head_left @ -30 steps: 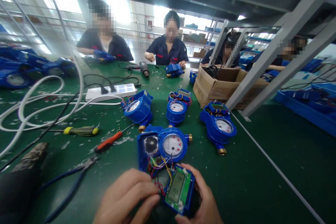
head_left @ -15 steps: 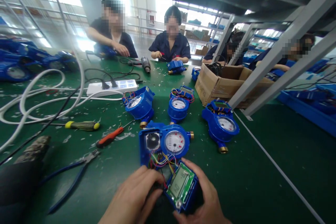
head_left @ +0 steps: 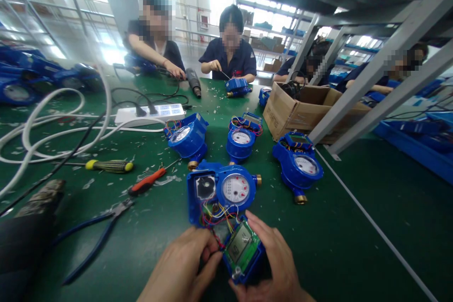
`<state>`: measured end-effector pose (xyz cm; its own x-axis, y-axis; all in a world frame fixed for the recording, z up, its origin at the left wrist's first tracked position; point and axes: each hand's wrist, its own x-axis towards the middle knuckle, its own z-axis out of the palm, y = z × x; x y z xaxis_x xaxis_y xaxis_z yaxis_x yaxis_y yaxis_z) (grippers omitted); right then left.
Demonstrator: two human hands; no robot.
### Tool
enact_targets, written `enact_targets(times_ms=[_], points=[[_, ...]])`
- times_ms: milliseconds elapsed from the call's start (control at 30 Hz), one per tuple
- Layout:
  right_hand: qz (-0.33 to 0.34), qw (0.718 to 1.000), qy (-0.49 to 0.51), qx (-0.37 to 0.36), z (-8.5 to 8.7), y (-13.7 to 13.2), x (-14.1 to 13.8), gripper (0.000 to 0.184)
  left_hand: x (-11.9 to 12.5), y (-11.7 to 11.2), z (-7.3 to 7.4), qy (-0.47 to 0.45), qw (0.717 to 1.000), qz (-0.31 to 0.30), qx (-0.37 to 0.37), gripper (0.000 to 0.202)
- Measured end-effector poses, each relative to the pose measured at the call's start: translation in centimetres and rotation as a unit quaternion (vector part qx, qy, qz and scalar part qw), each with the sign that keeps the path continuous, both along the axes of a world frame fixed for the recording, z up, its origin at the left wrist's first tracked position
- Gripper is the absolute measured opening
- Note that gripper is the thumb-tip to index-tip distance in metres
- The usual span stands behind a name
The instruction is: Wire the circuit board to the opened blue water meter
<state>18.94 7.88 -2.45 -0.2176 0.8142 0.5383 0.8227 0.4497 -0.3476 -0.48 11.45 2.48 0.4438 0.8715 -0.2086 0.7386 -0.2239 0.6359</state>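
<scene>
My right hand grips a blue display module by its right side, its green circuit board and lit LCD tilted up. My left hand is closed at the module's left edge, thumb and forefinger pinching thin red wires; the fingertips partly hide them. Several coloured wires run from the module to an opened blue water meter lying just beyond my hands. The meter has a round white dial, a brass end on the right and an open housing on the left.
More blue meters stand behind. Pliers, an orange screwdriver, a yellow-black screwdriver and a dark tool lie left. A power strip, white cable, cardboard box and shelf posts surround the table. Co-workers sit opposite.
My hands stay nearly in place, the module shifting slightly and its LCD reading changing. Across the table, one co-worker's hand has reached the heat gun; another has raised a thin tool over a meter.
</scene>
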Motion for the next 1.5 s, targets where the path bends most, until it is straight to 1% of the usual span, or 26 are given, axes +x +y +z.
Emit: enact_targets(times_ms=[100,167,300,400,467,567,633,700,767,833,900,967,1033,1100,1200,1267,1333,1367,1400,1433,1467,1500], points=[[0.014,1.0,-0.002,0.017,0.2,0.2,0.1,0.086,-0.1,0.1,0.3,-0.023,1.0,-0.012,-0.014,0.017],[0.022,1.0,0.004,0.013,0.5,0.3,0.1,0.086,-0.2,0.2,0.6,-0.044,0.999,-0.02,-0.02,0.02],[0.025,0.998,0.041,-0.032,1.1,0.2,-0.2,0.086,-0.4,0.3,1.0,-0.083,0.996,-0.017,-0.036,0.022],[0.013,0.994,0.089,-0.055,1.4,-0.1,-0.6,0.083,-0.4,0.3,0.8,-0.123,0.991,0.009,-0.056,0.021],[0.008,0.993,0.111,-0.051,1.5,-0.2,-0.7,0.081,-0.3,0.3,0.5,-0.154,0.984,0.031,-0.082,0.024],[0.012,0.992,0.117,-0.034,1.4,-0.1,-0.6,0.08,0.2,0.3,0.0,-0.2,0.967,0.083,-0.134,0.025],[0.023,0.992,0.118,-0.028,1.3,-0.1,-0.3,0.081,0.7,0.3,-0.3,-0.199,0.962,0.119,-0.145,0.026],[0.026,0.991,0.131,-0.025,1.1,0.0,-0.1,0.081,0.9,0.3,-0.5,-0.176,0.966,0.138,-0.129,0.027],[0.023,0.987,0.155,-0.045,1.0,0.1,0.0,0.081,0.9,0.3,-0.5,-0.149,0.974,0.128,-0.111,0.028],[0.013,0.977,0.194,-0.091,1.0,0.2,0.2,0.082,0.7,0.3,-0.4,-0.13,0.982,0.091,-0.102,0.024],[0.014,0.961,0.236,-0.143,1.2,0.3,0.3,0.082,0.3,0.3,-0.2,-0.107,0.99,0.047,-0.077,0.016],[0.024,0.943,0.279,-0.177,1.5,0.5,0.5,0.08,-0.1,0.2,-0.1,-0.071,0.997,0.023,-0.033,0.01],[0.038,0.922,0.325,-0.206,1.8,0.6,0.7,0.076,-0.5,0.0,0.1,-0.029,0.999,0.029,0.023,0.01],[0.05,0.894,0.378,-0.237,2.0,0.6,0.8,0.072,-1.0,0.0,0.4,-0.001,0.995,0.05,0.084,0.011],[0.059,0.852,0.442,-0.275,2.1,0.6,0.6,0.073,-2.0,0.1,1.1,0.019,0.98,0.061,0.188,0.013],[0.054,0.84,0.456,-0.291,1.9,0.5,0.4,0.076,-2.7,0.3,1.3,0.043,0.958,0.061,0.277,0.014],[0.054,0.835,0.458,-0.3,1.5,0.4,0.0,0.08,-3.2,0.4,1.3,0.079,0.934,0.084,0.339,0.014],[0.058,0.832,0.461,-0.302,1.2,0.3,-0.1,0.081,-3.3,0.4,1.2,0.093,0.93,0.11,0.339,0.016],[0.064,0.828,0.466,-0.304,0.9,0.2,-0.3,0.082,-3.4,0.5,1.1,0.098,0.936,0.141,0.306,0.02],[0.073,0.823,0.471,-0.308,0.6,0.1,-0.4,0.083,-3.3,0.6,1.1,0.085,0.952,0.17,0.242,0.024],[0.082,0.82,0.474,-0.312,0.3,0.0,-0.5,0.083,-3.3,0.7,1.1,0.05,0.968,0.193,0.153,0.029],[0.087,0.82,0.47,-0.316,0.0,0.0,-0.6,0.081,-3.1,0.8,1.1,-0.007,0.978,0.204,0.052,0.032]])
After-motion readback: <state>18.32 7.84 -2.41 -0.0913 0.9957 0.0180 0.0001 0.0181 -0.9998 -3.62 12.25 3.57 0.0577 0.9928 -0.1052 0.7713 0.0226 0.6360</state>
